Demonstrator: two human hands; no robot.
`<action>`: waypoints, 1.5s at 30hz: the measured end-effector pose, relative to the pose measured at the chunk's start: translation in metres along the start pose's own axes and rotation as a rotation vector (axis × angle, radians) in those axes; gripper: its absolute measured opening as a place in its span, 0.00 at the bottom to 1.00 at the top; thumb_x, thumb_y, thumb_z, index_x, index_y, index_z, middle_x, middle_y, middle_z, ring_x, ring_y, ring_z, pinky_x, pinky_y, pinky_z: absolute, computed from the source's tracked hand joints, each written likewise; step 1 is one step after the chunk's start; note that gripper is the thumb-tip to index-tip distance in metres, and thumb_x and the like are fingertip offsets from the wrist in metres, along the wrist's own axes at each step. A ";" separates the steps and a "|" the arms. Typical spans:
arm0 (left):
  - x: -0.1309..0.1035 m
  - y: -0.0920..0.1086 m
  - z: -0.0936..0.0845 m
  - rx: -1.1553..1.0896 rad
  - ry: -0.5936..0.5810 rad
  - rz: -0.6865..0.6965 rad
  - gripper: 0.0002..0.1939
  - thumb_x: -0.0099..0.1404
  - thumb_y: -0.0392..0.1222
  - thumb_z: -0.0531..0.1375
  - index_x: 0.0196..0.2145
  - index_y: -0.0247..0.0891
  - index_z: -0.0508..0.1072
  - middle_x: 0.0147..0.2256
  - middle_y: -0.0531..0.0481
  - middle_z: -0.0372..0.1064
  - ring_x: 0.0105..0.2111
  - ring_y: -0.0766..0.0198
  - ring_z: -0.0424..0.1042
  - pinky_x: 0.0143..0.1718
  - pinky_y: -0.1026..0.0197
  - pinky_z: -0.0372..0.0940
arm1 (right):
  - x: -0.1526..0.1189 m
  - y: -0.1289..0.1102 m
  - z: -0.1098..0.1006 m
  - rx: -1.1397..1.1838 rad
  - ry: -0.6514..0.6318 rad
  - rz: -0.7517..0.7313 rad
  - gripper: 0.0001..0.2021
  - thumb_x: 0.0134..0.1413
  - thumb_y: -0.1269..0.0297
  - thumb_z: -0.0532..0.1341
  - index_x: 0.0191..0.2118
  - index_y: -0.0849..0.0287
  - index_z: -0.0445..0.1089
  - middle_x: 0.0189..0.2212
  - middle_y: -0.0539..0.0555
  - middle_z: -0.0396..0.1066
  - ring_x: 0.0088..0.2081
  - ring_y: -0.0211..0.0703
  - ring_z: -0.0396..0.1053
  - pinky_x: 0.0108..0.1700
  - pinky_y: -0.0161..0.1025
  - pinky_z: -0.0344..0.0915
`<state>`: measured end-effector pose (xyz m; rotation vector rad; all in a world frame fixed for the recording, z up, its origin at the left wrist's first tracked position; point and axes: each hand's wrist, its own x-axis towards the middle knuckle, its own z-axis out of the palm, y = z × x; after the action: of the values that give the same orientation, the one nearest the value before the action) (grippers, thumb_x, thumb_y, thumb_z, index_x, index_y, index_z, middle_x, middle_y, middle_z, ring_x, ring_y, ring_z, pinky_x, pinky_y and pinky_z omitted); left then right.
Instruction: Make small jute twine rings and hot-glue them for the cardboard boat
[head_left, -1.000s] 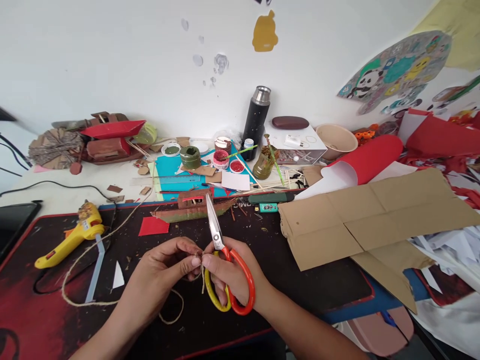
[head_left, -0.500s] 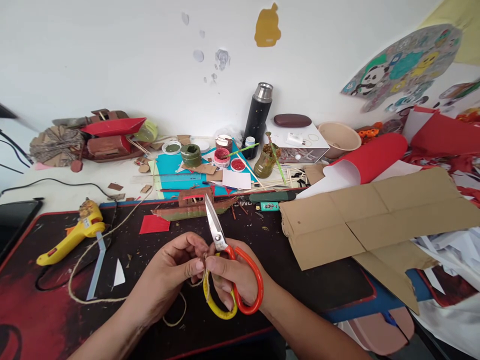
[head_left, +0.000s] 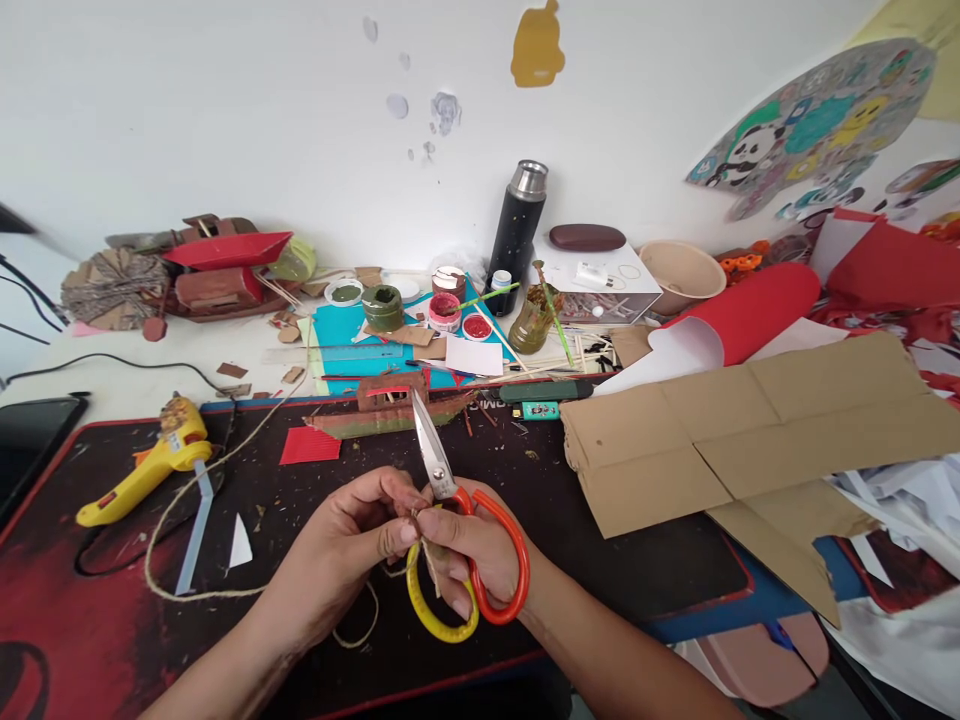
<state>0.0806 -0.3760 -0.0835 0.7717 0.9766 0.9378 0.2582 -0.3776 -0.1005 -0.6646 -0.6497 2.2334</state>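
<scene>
Thumb and fingertips of my left hand [head_left: 349,530] are closed in a pinch on a length of twine [head_left: 201,597]. My right hand [head_left: 484,545] meets it, thumb and finger pinching the same twine, with a short end hanging below. Lodged in my right hand are scissors [head_left: 441,477] with one red and one yellow handle; their blades are together and point up and away. The twine loops left across the dark mat [head_left: 585,570]. Beyond my hands lies a small green and brown model boat [head_left: 390,412]. Fingers hide the exact spot where the twine is held.
A yellow glue gun [head_left: 154,465] lies on the left near a red corrugated piece [head_left: 310,446]. Cardboard sheets [head_left: 675,450] cover the right side. Behind stand open paint jars [head_left: 382,308], a black thermos [head_left: 516,225], a white box [head_left: 600,275] and another model boat [head_left: 221,285].
The short twine end below my fingers has swung slightly to the right. Both hands remain together with the scissors still in my right hand; the view has shifted very slightly.
</scene>
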 end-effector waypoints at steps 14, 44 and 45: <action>0.000 0.009 -0.010 0.080 0.111 0.096 0.19 0.53 0.52 0.84 0.27 0.40 0.83 0.29 0.52 0.73 0.29 0.64 0.71 0.32 0.65 0.70 | -0.003 0.006 -0.002 -0.147 0.092 -0.027 0.27 0.59 0.38 0.76 0.43 0.58 0.71 0.15 0.38 0.64 0.11 0.32 0.58 0.14 0.29 0.59; -0.005 0.005 -0.017 0.093 0.088 -0.027 0.24 0.53 0.56 0.84 0.45 0.45 0.90 0.34 0.47 0.79 0.35 0.59 0.76 0.38 0.63 0.73 | -0.006 0.003 0.004 -0.180 0.097 -0.006 0.28 0.56 0.37 0.76 0.38 0.56 0.68 0.14 0.37 0.60 0.11 0.32 0.57 0.15 0.30 0.59; -0.006 0.005 -0.018 0.131 0.078 -0.030 0.22 0.55 0.57 0.83 0.42 0.45 0.90 0.35 0.47 0.80 0.36 0.58 0.77 0.39 0.62 0.74 | -0.005 0.003 0.003 -0.190 0.097 -0.003 0.28 0.56 0.37 0.76 0.38 0.56 0.68 0.14 0.37 0.60 0.11 0.32 0.57 0.15 0.30 0.60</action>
<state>0.0609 -0.3774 -0.0836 0.8326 1.1232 0.8900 0.2578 -0.3845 -0.0985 -0.8600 -0.8192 2.1384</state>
